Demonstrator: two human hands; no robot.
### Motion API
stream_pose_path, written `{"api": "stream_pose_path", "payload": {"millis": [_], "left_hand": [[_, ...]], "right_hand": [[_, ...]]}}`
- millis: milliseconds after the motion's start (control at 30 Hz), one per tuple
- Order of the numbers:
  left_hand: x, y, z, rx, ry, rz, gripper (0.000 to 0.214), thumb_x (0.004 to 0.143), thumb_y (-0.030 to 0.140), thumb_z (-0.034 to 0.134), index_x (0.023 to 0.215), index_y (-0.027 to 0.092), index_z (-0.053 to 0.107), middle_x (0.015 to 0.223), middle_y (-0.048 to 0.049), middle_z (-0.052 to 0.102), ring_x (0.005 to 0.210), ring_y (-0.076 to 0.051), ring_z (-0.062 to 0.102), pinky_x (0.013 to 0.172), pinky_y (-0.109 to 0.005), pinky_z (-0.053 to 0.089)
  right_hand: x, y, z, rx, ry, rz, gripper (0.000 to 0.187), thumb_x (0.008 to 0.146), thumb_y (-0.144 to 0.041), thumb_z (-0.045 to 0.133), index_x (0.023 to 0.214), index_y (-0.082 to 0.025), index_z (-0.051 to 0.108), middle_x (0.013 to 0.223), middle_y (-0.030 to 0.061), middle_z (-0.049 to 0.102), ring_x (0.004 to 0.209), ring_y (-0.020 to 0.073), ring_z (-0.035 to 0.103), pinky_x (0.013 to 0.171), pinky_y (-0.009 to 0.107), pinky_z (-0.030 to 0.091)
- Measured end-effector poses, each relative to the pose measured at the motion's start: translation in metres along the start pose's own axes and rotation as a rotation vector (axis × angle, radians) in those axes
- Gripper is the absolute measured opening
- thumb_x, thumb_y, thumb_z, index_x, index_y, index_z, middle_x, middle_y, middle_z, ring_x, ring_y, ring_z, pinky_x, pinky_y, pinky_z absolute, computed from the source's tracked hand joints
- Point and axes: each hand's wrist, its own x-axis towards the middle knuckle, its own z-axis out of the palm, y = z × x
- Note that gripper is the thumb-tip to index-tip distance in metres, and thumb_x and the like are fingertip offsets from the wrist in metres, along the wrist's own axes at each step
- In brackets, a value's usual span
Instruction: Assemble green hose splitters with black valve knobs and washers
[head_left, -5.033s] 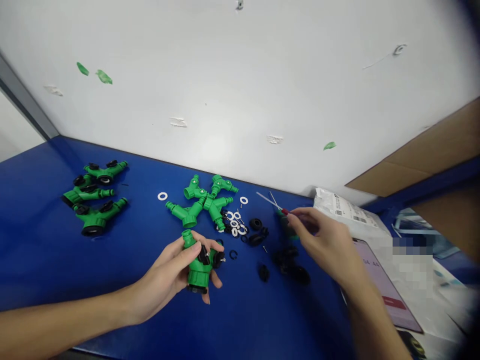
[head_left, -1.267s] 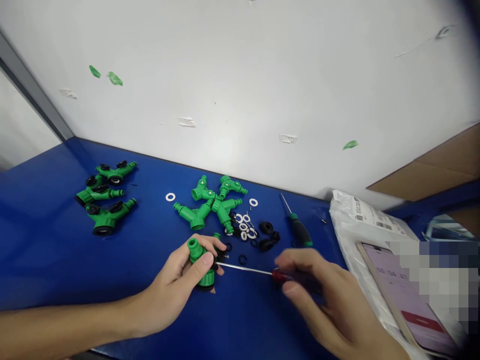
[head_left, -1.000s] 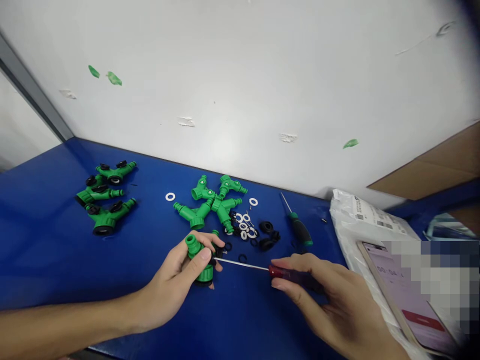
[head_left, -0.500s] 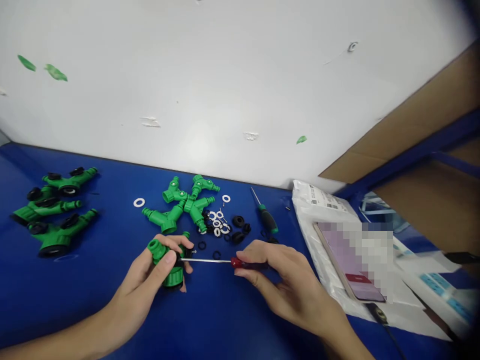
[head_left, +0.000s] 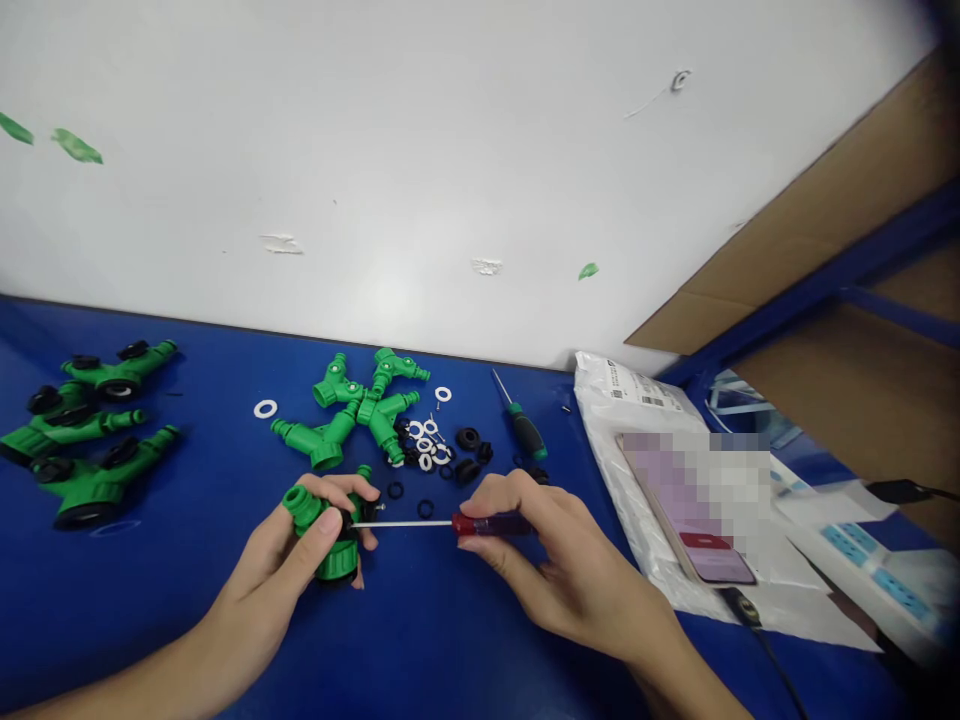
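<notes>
Blue bench [head_left: 150, 620]: left hand [head_left: 270, 580] one green splitter [head_left: 337, 562], right hand [head_left: 562, 575] one screwdriver [head_left: 487, 524]

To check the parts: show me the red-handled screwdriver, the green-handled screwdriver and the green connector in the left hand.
red-handled screwdriver [head_left: 474, 524], head view, on its red handle.
green-handled screwdriver [head_left: 527, 436], head view, on its grip.
green connector [head_left: 337, 562], head view, on its lower body.

My left hand [head_left: 274, 570] holds a green plastic Y hose connector [head_left: 322, 530] above the blue table [head_left: 150, 620]. My right hand [head_left: 559, 565] pinches a red-handled screwdriver [head_left: 487, 524], its steel shaft reaching the connector's black knob [head_left: 346, 519]. A green-handled screwdriver [head_left: 526, 436] lies beyond, near white washers [head_left: 424, 446].
</notes>
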Motion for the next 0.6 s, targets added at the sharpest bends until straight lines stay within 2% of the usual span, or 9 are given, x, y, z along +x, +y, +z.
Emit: {"api": "stream_pose_path", "payload": {"millis": [100, 233, 433, 533, 600], "left_hand": [[-0.0023, -0.0010, -0.0020, 0.004, 0.011, -0.009, 0.015, 0.093, 0.038, 0.060, 0.090, 0.024, 0.065, 0.115, -0.0054, 0.059, 0.082, -0.021, 0.065, 0.062, -0.034, 0.059], [-0.0022, -0.0005, -0.0002, -0.005, 0.032, -0.019, 0.016, 0.091, 0.038, 0.063, 0.089, 0.023, 0.065, 0.114, -0.0062, 0.061, 0.081, -0.022, 0.066, 0.062, -0.035, 0.059], [0.0016, 0.0039, 0.0063, -0.050, 0.113, -0.009, 0.020, 0.085, 0.040, 0.070, 0.083, 0.021, 0.067, 0.107, -0.0076, 0.066, 0.074, -0.023, 0.066, 0.055, -0.035, 0.058], [0.0007, 0.0067, 0.0044, -0.041, 0.070, 0.011, 0.016, 0.083, 0.038, 0.072, 0.087, 0.023, 0.067, 0.110, -0.0069, 0.065, 0.078, -0.024, 0.067, 0.057, -0.035, 0.059], [-0.0003, 0.0082, 0.0027, 0.009, 0.044, 0.040, 0.018, 0.079, 0.031, 0.078, 0.092, 0.025, 0.066, 0.115, -0.0066, 0.063, 0.081, -0.024, 0.067, 0.059, -0.034, 0.060]], "right_hand": [[-0.0012, 0.0034, 0.0038, -0.019, 0.059, -0.080, 0.006, 0.098, -0.025, 0.059, 0.101, -0.022, 0.055, 0.085, 0.0011, 0.073, 0.073, 0.0140, 0.070, 0.067, 0.023, 0.052], [-0.0003, 0.0037, 0.0065, -0.064, 0.105, -0.101, 0.015, 0.098, -0.036, 0.058, 0.098, -0.021, 0.056, 0.078, 0.0009, 0.074, 0.063, 0.0144, 0.068, 0.059, 0.024, 0.049], [0.0027, -0.0021, 0.0049, -0.067, 0.049, -0.018, 0.008, 0.097, -0.028, 0.054, 0.099, -0.021, 0.056, 0.075, 0.0003, 0.071, 0.059, 0.0131, 0.064, 0.056, 0.024, 0.048], [0.0033, -0.0030, 0.0046, 0.027, 0.067, 0.019, 0.005, 0.092, -0.021, 0.057, 0.096, -0.021, 0.056, 0.071, -0.0015, 0.067, 0.055, 0.0116, 0.061, 0.052, 0.022, 0.046], [0.0035, -0.0013, 0.0046, 0.091, 0.126, 0.038, 0.005, 0.090, -0.019, 0.060, 0.094, -0.021, 0.057, 0.067, -0.0029, 0.065, 0.054, 0.0106, 0.059, 0.049, 0.020, 0.045]]}}
